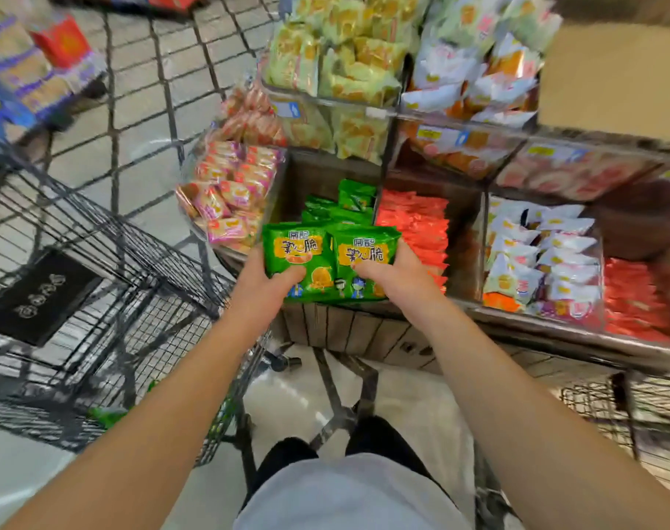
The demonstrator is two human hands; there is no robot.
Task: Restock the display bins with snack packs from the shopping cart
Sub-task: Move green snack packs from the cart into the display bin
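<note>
Display stand [348, 330] fills 12 to 3 o'clock, wood-fronted, split into bins. Shopping cart [108, 285], black wire, sits at 9 o'clock, just beside the stand; a green pack [106, 415] shows low inside it. Bin at centre [295, 177] holds more green packs [354, 197], standing on edge. Orange packs [415, 227] fill the bin at its 3 o'clock side; pink packs [230, 189] lie at its 10 o'clock. Two green snack packs [327, 258], side by side, overlapping, held above the near edge of the centre bin. Left hand [270, 277] grips the left pack, right hand [394, 273] grips the right one, thumbs on the fronts.
</note>
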